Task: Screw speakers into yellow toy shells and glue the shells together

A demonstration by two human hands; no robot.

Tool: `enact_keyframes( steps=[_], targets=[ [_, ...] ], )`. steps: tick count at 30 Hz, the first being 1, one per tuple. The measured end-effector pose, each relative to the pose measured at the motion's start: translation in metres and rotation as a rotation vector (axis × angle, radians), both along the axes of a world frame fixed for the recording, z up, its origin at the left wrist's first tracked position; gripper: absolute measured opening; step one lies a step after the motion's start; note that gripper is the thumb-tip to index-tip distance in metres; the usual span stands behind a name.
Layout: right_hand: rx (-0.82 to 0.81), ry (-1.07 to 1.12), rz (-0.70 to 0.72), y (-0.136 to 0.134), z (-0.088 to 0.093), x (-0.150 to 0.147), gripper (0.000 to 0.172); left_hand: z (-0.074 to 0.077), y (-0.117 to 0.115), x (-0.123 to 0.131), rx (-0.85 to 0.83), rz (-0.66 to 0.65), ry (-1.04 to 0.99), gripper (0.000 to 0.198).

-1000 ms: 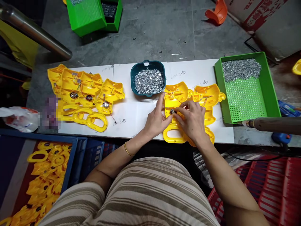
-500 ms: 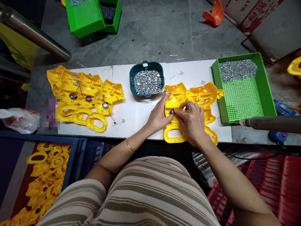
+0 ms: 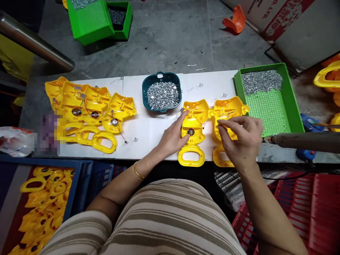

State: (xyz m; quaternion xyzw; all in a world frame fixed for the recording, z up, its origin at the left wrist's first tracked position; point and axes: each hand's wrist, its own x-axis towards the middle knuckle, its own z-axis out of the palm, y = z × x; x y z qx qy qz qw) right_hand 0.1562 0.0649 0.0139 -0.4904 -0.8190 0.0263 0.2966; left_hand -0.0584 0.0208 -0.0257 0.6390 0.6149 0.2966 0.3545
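A yellow plastic shell [image 3: 196,114] with a loop handle lies on the white paper at the table's front edge, with a small round speaker [image 3: 190,132] and thin wires set in it. My left hand [image 3: 171,138] grips its left edge, thumb by the speaker and index finger stretched up the side. A second yellow shell [image 3: 228,106] lies right beside it. My right hand [image 3: 243,140] hovers over that one with thumb and forefinger pinched together; what they hold is too small to make out.
A teal bowl [image 3: 145,88] of silver screws stands behind the shells. A green tray [image 3: 293,106] with more screws sits at the right. A tool handle [image 3: 302,140] pokes in from the right. Several wired yellow shells [image 3: 87,106] lie at the left, with crates below.
My right hand has left the speaker on the first shell and moved right, over the second shell. My left hand stays on the first shell.
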Motion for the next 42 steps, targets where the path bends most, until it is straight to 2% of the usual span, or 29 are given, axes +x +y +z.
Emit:
enact_keyframes(
  steps=[3, 7, 11, 15, 19, 22, 24, 26, 30, 38, 42],
  targets=[
    [-0.085, -0.176, 0.024, 0.001, 0.007, 0.004, 0.016, -0.001, -0.005, 0.001, 0.018, 0.011, 0.01, 0.083],
    [-0.212, -0.425, 0.041, 0.005, 0.004, -0.01, 0.022, -0.002, -0.01, 0.001, 0.011, 0.038, 0.037, 0.084],
    [-0.361, -0.493, 0.077, 0.015, -0.001, -0.026, 0.023, -0.002, -0.011, 0.001, 0.014, 0.032, 0.062, 0.084],
    [-0.47, -0.41, 0.083, 0.02, 0.001, -0.029, 0.018, -0.003, -0.009, 0.003, 0.039, 0.041, 0.062, 0.083],
    [-0.374, -0.259, 0.044, 0.01, 0.014, -0.019, 0.021, -0.001, -0.01, 0.002, 0.014, 0.068, 0.04, 0.082],
    [-0.546, -0.038, 0.078, -0.004, 0.016, -0.013, 0.023, 0.004, -0.019, -0.002, -0.005, 0.069, 0.0, 0.083],
    [-0.7, 0.079, 0.118, -0.013, 0.009, -0.013, 0.021, 0.006, -0.03, -0.003, 0.027, 0.091, 0.035, 0.086],
    [-0.758, 0.118, 0.138, -0.02, -0.001, -0.016, 0.018, 0.007, -0.041, -0.002, 0.094, 0.124, 0.144, 0.091],
    [-0.652, 0.058, 0.179, -0.028, -0.015, -0.024, 0.017, 0.003, -0.057, 0.007, 0.117, 0.162, 0.368, 0.09],
    [-0.513, -0.233, 0.217, -0.03, -0.011, -0.032, 0.026, -0.003, -0.06, 0.01, 0.108, 0.082, 0.437, 0.031],
    [-0.499, -0.36, 0.245, -0.029, -0.007, -0.034, 0.027, -0.002, -0.059, 0.009, 0.136, 0.053, 0.436, 0.023]
  ],
)
